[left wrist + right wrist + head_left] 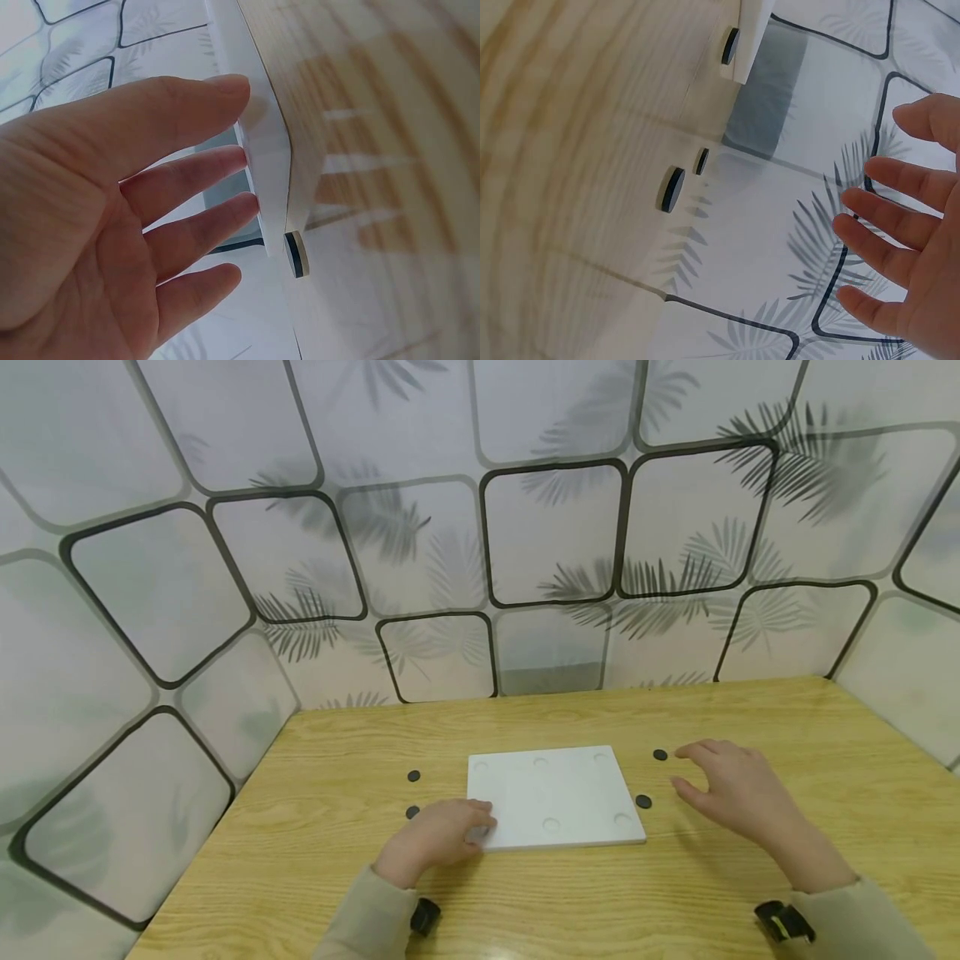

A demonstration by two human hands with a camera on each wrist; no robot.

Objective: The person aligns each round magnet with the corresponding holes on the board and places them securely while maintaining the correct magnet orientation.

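Left hand: left hand (442,833) lowest in the head view, resting on the near left corner of the white board (551,795); fingers straight and slightly spread, tips against the board's edge in the left wrist view (112,225).
Board: flat on the wooden table (525,902), centre of the head view, with faint round dimples near its edges.
Right hand: right hand (731,793) hovers just right of the board, fingers spread and relaxed, holding nothing; right wrist view shows the open fingers (900,247) clear of the table.
Discs, right side: far disc (660,755) just beside the fingertips; near disc (643,801) just beside the board's right edge.
Discs, left side: two discs (413,775), (412,812); the nearer one sits close to the left hand.
Wrist views only: discs seen edge-on; one (295,253) beside the board's corner shows a pale band.
Hard to tell: left fingertips partly hidden behind the knuckles in the head view; dimple depth unclear; table blurred in both wrist views.
Surround: wall panels (547,535) with leaf print.
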